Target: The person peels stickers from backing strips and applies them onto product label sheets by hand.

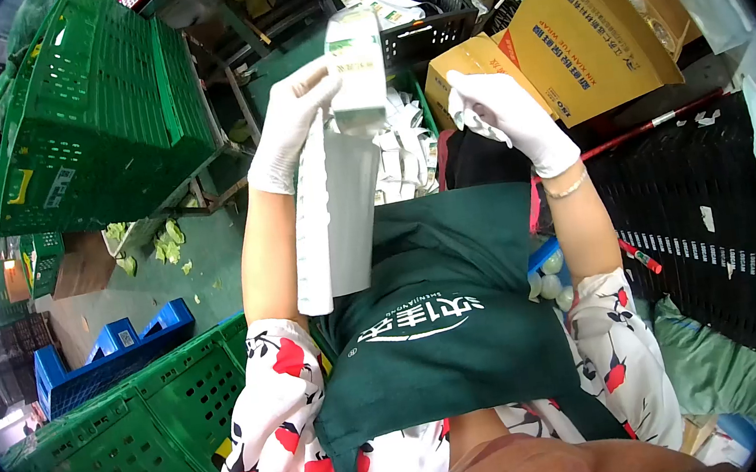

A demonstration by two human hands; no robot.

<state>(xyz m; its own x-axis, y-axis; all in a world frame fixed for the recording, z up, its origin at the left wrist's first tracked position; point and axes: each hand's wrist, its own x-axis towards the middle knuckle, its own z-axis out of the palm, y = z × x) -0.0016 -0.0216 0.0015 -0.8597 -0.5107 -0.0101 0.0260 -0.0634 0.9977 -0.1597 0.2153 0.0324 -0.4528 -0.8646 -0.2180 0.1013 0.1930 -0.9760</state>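
Note:
My left hand (298, 119), in a white glove, is closed on the edge of a long white strip (352, 216) that looks like label backing. It hangs down in front of the apron, with a scalloped white edge along its left side. At its top, by my fingers, is a printed white and green label piece (356, 61); whether it is joined to the strip I cannot tell. My right hand (514, 118), also gloved, is raised at the right with fingers curled around a crumpled white scrap (480, 126). Below lies a heap of white printed pieces (405, 149).
Green crates (93, 110) stand at the upper left, more green crates (131, 441) at the lower left. A blue pallet (116, 354) and leaf scraps (169, 244) lie on the floor. Cardboard boxes (593, 34) sit upper right, black crates (686, 201) at right, a black crate (430, 34) ahead.

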